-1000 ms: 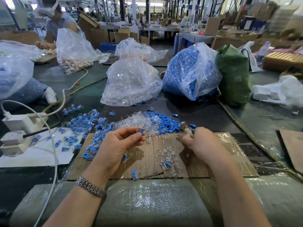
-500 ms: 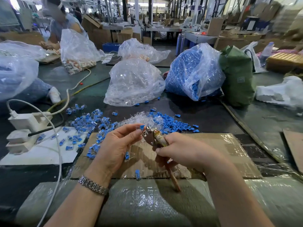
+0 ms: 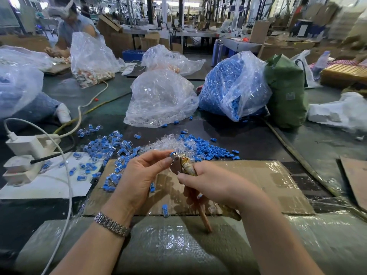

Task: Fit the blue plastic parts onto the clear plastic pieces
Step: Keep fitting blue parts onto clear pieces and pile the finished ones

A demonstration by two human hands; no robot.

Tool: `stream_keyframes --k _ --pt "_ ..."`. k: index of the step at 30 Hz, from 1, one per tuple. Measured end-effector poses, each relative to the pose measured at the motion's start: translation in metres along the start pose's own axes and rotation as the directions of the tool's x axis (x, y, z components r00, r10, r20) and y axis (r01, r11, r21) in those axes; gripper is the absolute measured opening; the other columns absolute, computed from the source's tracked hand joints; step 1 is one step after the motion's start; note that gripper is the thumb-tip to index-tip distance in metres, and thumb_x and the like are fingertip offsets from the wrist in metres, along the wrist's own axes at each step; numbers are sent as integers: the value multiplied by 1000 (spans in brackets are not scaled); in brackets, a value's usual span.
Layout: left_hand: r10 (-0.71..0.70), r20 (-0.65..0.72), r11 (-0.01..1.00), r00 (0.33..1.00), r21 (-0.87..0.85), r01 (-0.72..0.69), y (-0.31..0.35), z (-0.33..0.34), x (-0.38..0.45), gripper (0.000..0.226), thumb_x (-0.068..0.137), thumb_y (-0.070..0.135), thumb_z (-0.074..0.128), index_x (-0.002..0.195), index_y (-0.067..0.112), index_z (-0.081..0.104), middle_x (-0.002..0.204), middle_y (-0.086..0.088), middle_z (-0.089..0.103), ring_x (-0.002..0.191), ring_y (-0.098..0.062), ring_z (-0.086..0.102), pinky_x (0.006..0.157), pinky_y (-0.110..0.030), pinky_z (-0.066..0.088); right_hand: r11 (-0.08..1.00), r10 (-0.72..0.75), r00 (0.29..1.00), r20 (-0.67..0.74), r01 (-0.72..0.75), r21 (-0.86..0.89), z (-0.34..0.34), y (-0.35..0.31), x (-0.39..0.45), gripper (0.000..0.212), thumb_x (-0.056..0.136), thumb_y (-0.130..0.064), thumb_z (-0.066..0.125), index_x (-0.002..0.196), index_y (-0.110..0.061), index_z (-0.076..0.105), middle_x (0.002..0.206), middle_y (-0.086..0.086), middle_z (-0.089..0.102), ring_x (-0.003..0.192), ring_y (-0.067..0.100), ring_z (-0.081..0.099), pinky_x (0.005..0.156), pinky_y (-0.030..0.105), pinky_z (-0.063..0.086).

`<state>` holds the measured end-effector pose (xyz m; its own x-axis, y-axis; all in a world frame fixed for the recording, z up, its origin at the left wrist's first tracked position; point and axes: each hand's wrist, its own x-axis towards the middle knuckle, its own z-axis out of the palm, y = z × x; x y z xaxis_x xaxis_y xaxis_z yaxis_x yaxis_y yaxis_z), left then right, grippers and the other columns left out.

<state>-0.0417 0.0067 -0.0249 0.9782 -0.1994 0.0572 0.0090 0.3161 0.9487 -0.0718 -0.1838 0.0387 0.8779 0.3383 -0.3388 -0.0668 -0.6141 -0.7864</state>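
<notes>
The left hand (image 3: pixel 139 175) pinches a small blue part (image 3: pixel 172 154) at the metal head of the pliers (image 3: pixel 181 163), gripped by the right hand (image 3: pixel 210 185). Both hands are above the cardboard sheet (image 3: pixel 258 185) on the bench (image 3: pixel 248 139). Loose blue parts (image 3: pixel 200 145) and clear pieces (image 3: pixel 166 142) lie at 12 o'clock; assembled pieces (image 3: pixel 103 147) lie at 10 o'clock.

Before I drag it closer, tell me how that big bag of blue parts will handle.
The bag of blue parts is bulging full, so it is probably heavy. Its thin, crinkled film looks floppy and may stretch or tear if pulled by the top. Loose blue pieces lie at its base, so dragging it may spill more.
</notes>
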Motion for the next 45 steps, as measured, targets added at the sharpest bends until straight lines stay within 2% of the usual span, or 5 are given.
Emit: stream_keyframes --k 12,25,37,42,45 --pt "72 -40 973 997 222 -61 -2 4 -3 20 83 21 71 101 26 80 102 -6 79 97 -20 75 77 -22 59 997 10 996 -84 -3 82 20 7 10 46 105 -47 46 72 -16 52 43 -11 52 39 2 53 47 19 44" --pt "-15 -25 998 1000 -58 13 -5 -2 3 28 83 9 67 110 10 76 105 -13 75 100 -25 72 84 -29 60 913 65 848 -527 -263 -312 -25 34 4 44 94 -63 55 85 -20 49 87 -2 58 68 13 52 54 32 32" --pt "-47 57 991 997 -120 54 -2 1 2 23 84 3 65 101 8 80 106 -15 75 101 -24 72 86 -28 59 620 58 730 -681 -561 -548 -11 63 20 62 90 -73 46 121 -19 54 122 6 52 118 27 44 93 47 40" --pt "-56 82 993 995 -96 64 -5 -2 4 26 82 12 77 108 7 78 110 -18 75 105 -26 71 90 -31 59 928 -303 704 -642 65 -367 11 32 11 20 95 -51 56 105 -34 58 104 -17 59 100 7 56 99 42 44" --pt "-40 95 994 995 -94 49 -7 -3 5 34 79 14 79 111 3 76 118 -23 72 110 -29 69 93 -31 58 902 -427 679 -597 361 -236 31 15 12 9 95 -35 67 100 -27 67 94 -15 66 91 6 62 94 46 48"
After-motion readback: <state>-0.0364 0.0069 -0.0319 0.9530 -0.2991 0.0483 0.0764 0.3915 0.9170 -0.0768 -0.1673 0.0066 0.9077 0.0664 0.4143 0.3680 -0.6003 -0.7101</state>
